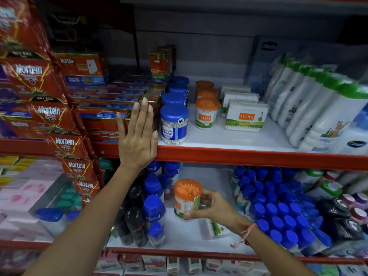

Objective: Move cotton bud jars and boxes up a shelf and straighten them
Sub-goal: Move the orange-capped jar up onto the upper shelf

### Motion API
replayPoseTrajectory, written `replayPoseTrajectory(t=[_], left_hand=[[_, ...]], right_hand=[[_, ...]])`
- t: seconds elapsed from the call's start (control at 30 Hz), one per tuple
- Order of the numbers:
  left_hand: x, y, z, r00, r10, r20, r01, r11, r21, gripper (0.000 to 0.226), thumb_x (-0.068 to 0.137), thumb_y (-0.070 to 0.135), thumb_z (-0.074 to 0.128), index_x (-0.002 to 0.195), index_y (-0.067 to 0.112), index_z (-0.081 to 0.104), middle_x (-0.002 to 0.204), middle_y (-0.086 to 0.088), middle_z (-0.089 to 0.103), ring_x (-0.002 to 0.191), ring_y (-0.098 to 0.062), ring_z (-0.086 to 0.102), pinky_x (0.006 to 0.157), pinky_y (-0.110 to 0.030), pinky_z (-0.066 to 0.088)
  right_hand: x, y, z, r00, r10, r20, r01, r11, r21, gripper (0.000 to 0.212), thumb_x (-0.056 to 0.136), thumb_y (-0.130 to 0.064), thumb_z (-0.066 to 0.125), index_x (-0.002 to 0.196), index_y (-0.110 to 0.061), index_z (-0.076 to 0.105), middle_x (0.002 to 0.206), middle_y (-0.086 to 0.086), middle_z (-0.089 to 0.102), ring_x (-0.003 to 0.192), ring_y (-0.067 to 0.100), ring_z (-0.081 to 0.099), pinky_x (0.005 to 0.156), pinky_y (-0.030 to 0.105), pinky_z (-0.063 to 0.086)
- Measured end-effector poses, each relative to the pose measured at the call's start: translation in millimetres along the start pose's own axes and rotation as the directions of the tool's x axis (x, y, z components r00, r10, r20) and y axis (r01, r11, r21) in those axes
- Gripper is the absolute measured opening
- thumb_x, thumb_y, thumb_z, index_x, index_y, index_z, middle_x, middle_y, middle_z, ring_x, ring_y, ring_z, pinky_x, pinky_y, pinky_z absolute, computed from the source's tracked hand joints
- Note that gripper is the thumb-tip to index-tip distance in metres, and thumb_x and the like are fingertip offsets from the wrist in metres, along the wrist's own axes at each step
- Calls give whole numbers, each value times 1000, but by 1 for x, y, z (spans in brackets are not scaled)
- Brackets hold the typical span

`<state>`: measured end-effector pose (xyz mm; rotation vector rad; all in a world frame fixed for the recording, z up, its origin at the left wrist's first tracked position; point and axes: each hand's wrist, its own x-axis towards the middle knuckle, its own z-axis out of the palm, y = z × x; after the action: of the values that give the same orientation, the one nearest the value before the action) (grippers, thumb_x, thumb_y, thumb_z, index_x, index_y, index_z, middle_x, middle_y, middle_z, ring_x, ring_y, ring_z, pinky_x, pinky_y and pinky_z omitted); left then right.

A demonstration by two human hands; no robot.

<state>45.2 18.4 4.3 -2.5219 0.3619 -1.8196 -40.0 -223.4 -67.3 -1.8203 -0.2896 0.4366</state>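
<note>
Right hand (214,206) is wrapped around an orange-lid jar (187,200) of cotton buds, thumb under it and fingers behind it, down in front of the lower shelf (179,251). Left hand (137,136) is flat and wide open, holding nothing, up by the red edge of the upper shelf (239,155), just beside the blue-lid jars (174,124). On the upper shelf there is a row of blue-lid jars, then a row of orange-lid jars (206,112), then the white boxes (246,118) of cotton buds. The jar in hand looks a bit tipped. I think the next job is to lift it up and set it in the orange row. To do that well, hold it straight, bring it over the red edge without bumping it, and put it down in front of the other orange jars with the name facing out. Go slow so the blue jars do not fall over. One more white box (214,229) lies on the lower shelf and should go up too, I think.
</note>
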Motion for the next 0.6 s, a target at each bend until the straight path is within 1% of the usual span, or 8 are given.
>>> replayPoseTrajectory(t=[0.1,0.17,0.2,0.27,0.33,0.4,0.53,0.6], left_hand=[[0,0,0,1000,5,-4,-4,1000,9,57,100,28,25,149,3,12,161,2,-10,149,-17,-2,121,-47,-8],[0,-1,0,1000,8,2,-8,1000,15,56,100,28,26,149,3,14,162,0,-8,149,-18,0,121,-48,-6],[0,-1,0,1000,9,5,-9,1000,16,57,100,28,27,149,3,15,162,0,-7,149,-19,0,121,-48,-6],[0,-2,0,1000,14,13,-14,1000,15,58,99,28,28,150,4,14,162,-1,-6,149,-19,1,121,-49,-5],[-1,-1,1,1000,14,16,-14,1000,13,59,99,28,28,151,6,12,162,-1,-5,149,-19,2,121,-50,-5],[-2,-1,2,1000,10,13,-11,1000,12,60,98,27,29,151,6,12,162,-2,-3,149,-19,4,121,-50,-4],[0,-2,1,1000,13,18,-13,1000,12,58,99,29,25,151,7,11,162,-2,-2,149,-19,4,121,-50,-4],[1,-2,1,1000,14,22,-14,1000,15,58,100,29,23,152,9,9,162,-2,-2,149,-19,4,121,-49,-5]], right_hand=[[-9,-29,-8,1000,-31,-1,31,996,86,37,69,2,81,96,-21,71,93,-9,77,96,7,70,82,17,52],[-13,-46,-13,998,-59,0,58,989,136,34,69,2,80,94,-19,71,95,-4,78,96,10,70,82,17,53],[-15,-53,-15,997,-79,8,77,984,162,33,68,-2,82,96,-17,71,99,1,77,99,15,70,85,21,54],[-17,-66,-18,992,-123,15,117,970,213,46,58,-19,89,100,-13,71,108,11,74,106,26,68,92,31,55],[-17,-77,-22,990,-142,20,132,954,268,71,47,-36,94,107,-9,68,114,17,71,110,32,65,97,42,52],[-16,-86,-28,985,-168,27,152,943,296,86,45,-40,93,116,-2,62,118,21,67,113,35,62,98,45,50],[-16,-97,-37,982,-187,11,177,944,279,93,45,-41,93,119,1,57,119,19,67,113,33,63,98,44,51],[-14,-99,-40,983,-182,-24,182,951,250,88,43,-41,94,115,-4,60,117,17,69,111,30,65,96,41,52]])
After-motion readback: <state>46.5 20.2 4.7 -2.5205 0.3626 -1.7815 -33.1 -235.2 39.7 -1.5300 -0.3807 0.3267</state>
